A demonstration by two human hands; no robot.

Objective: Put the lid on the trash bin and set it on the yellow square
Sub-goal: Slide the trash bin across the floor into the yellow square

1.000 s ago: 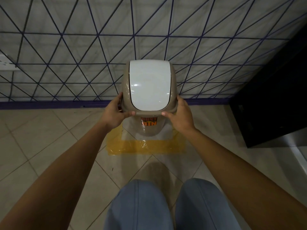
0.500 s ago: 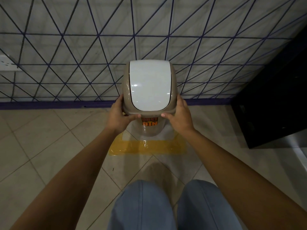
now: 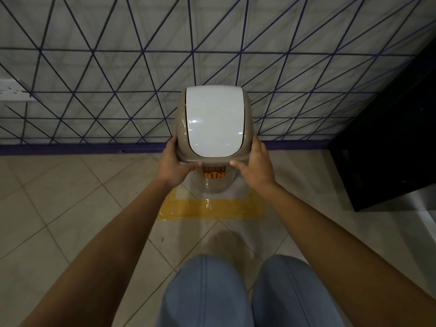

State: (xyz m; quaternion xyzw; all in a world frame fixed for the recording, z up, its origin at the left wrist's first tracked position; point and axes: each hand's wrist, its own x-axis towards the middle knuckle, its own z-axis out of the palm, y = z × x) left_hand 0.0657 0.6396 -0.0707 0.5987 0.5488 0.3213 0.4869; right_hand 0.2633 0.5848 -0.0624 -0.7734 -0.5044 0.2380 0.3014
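1. One trash bin (image 3: 215,182) stood on the tiled floor (image 3: 59,208), its base inside the yellow square (image 3: 210,207) of glossy tape, close to the wall (image 3: 118,55).
2. One lid (image 3: 213,123) sat on the bin: a smooth beige plastic frame, rounded at the corners, with one glossy white swing flap in the middle.
3. The bin body was pale plastic and tapered downward; one orange label (image 3: 214,172) on its front read "DUST BIN".
4. The left hand (image 3: 173,166) pressed against the lid's left rim, thumb on the front edge and fingers wrapped round the side.
5. The right hand (image 3: 256,167) pressed against the right rim in the same way.
6. The wall carried a pattern of dark lines forming triangles.
7. Two knees in blue denim (image 3: 247,291) showed at the bottom edge.
8. One black cabinet (image 3: 387,138) stood to the right.
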